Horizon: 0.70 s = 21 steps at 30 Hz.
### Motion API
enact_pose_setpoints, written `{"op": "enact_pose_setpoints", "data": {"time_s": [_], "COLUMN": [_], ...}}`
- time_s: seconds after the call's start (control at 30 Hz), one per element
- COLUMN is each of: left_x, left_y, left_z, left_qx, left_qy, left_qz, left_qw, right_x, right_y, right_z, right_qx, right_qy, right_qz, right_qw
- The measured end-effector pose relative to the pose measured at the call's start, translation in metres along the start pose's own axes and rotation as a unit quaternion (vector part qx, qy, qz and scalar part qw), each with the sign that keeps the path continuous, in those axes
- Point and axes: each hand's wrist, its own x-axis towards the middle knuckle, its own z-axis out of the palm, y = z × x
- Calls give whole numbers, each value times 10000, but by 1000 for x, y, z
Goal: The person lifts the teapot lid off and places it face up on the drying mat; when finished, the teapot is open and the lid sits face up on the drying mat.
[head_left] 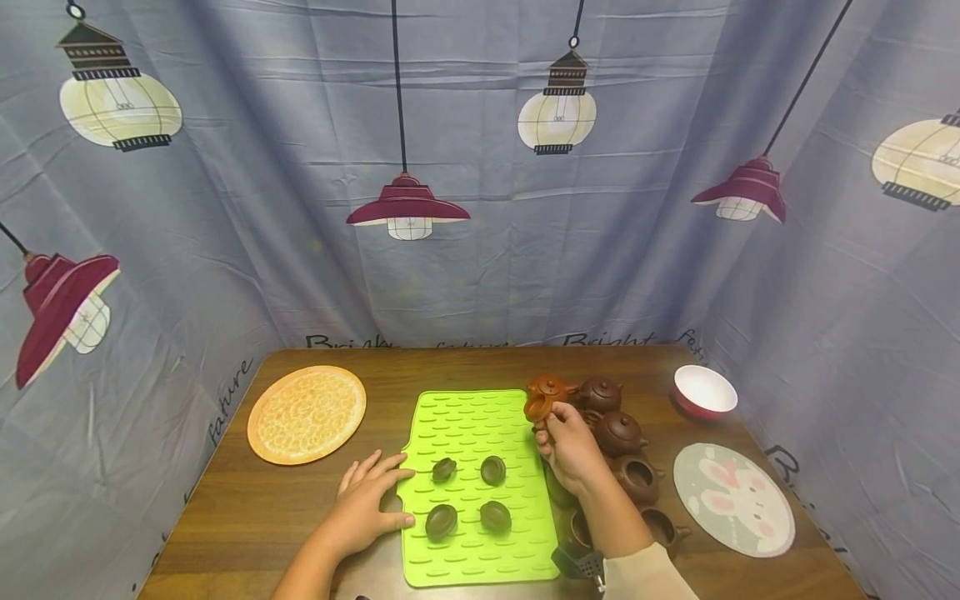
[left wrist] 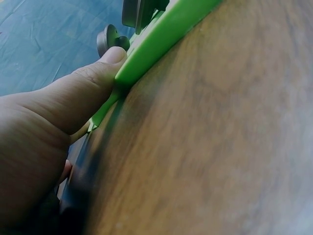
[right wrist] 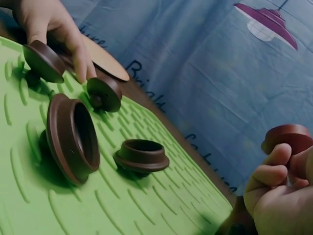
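My right hand (head_left: pixel 572 446) pinches a reddish-orange teapot lid (head_left: pixel 537 407) above the far right corner of a lime-green ridged mat (head_left: pixel 480 567). Just behind that lid is an orange teapot (head_left: pixel 551 386). In the right wrist view the pinched lid (right wrist: pixel 289 137) is partly covered by fingers. Spread along the mat's left edge, my left hand (head_left: pixel 360 507) touches it with thumb and fingertips. Several dark brown lids lie on the mat, including a near left lid (head_left: pixel 441 522) and a far right lid (head_left: pixel 492 471); in the right wrist view one lid (right wrist: pixel 142 155) shows its hollow underside.
Dark brown teapots crowd right of the mat: some lidded, like this teapot (head_left: pixel 621 432), others uncovered, like this one (head_left: pixel 639 478). My right forearm hides part of them. Farther right are a red-and-white bowl (head_left: pixel 705 392) and a rabbit-print mat (head_left: pixel 733 500). A round orange-patterned mat (head_left: pixel 307 414) lies far left.
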Motion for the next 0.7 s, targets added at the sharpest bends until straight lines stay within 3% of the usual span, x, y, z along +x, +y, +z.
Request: {"op": "enact_pose_setpoints", "data": {"time_s": [0.33,0.7], "left_x": [0,0], "left_y": [1,0], "left_z": [0,1], "left_qx": [-17,-9], "left_qy": [28,42], "left_qz": [-16,-12], "left_qw": [10000,10000], "right_x": [0,-2], "right_y": [3,6], "right_z": [15,32], "right_qx": [523,1066], "right_qy": [-235,-457], "right_qz": [-116,140], "right_qw": [9983,9932]}}
